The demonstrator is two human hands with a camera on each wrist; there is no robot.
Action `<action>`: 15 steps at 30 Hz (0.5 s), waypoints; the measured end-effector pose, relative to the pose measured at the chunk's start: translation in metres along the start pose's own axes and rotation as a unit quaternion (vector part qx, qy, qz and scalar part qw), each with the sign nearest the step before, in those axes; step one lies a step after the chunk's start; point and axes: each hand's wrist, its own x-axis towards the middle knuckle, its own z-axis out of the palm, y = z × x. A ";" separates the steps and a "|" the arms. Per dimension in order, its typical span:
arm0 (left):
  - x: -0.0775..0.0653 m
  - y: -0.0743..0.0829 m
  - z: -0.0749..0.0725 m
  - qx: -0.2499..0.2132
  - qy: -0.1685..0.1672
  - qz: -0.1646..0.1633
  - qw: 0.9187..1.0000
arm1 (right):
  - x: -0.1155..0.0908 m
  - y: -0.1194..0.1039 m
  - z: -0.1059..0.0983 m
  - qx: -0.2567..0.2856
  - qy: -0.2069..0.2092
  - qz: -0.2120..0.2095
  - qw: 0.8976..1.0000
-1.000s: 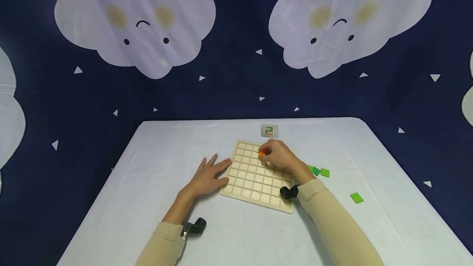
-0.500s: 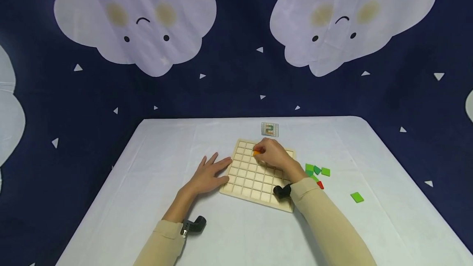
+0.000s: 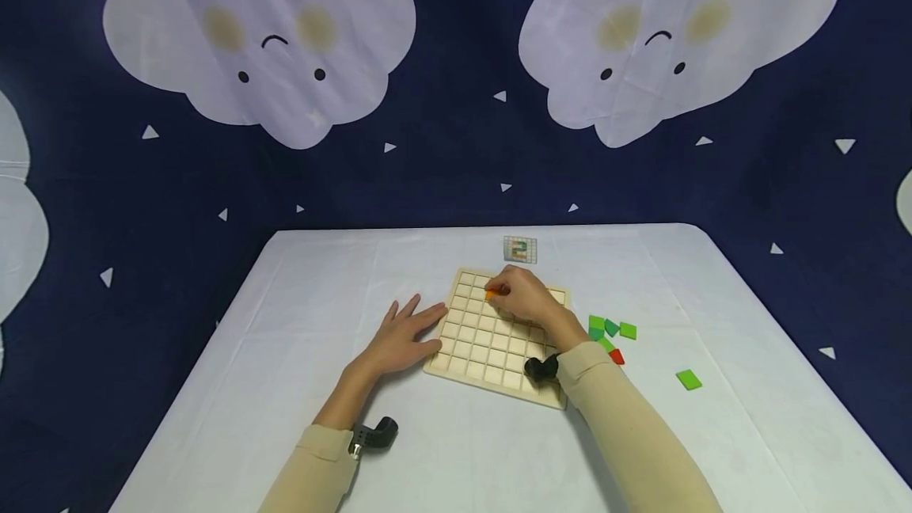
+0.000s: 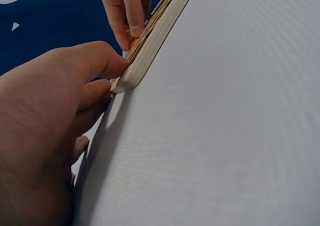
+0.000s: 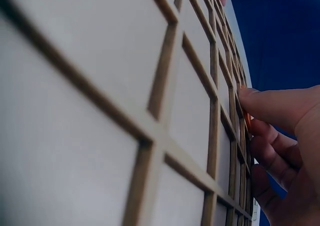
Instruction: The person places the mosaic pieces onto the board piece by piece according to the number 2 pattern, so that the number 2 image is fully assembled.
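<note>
A wooden grid board (image 3: 479, 339) with square cells lies slightly turned on the white table. My right hand (image 3: 526, 296) is over its far part and pinches a small orange tile (image 3: 491, 294) between thumb and fingers, right at the cells. In the right wrist view, the orange tile (image 5: 247, 117) shows only as a sliver beside the thumb, close against the grid. My left hand (image 3: 403, 345) lies at the board's left edge with fingers spread. Its thumb and index fingertip touch the board's rim (image 4: 134, 75) in the left wrist view.
Right of the board lie several loose tiles: green squares (image 3: 628, 331), a dark green piece (image 3: 611, 328) and a red piece (image 3: 617, 356). One green tile (image 3: 688, 380) lies farther right. A patterned card (image 3: 520, 249) with a figure lies beyond the board.
My right hand has shifted slightly left over the board with the orange tile, uncovering more of the loose tiles, including the red one. My left hand stays at the board's edge.
</note>
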 end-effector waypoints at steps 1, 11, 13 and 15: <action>0.000 0.000 0.000 0.002 -0.003 -0.002 1.000 | 0.000 0.001 0.000 0.001 -0.001 -0.001 1.000; -0.001 0.004 -0.001 -0.008 0.005 -0.009 1.000 | -0.003 0.005 -0.003 0.022 0.004 -0.008 1.000; -0.001 0.004 -0.001 -0.009 0.007 -0.010 1.000 | -0.005 0.005 -0.005 0.026 0.005 -0.009 1.000; -0.001 0.005 -0.001 -0.009 0.007 -0.009 1.000 | -0.007 0.005 -0.007 0.027 0.007 -0.013 1.000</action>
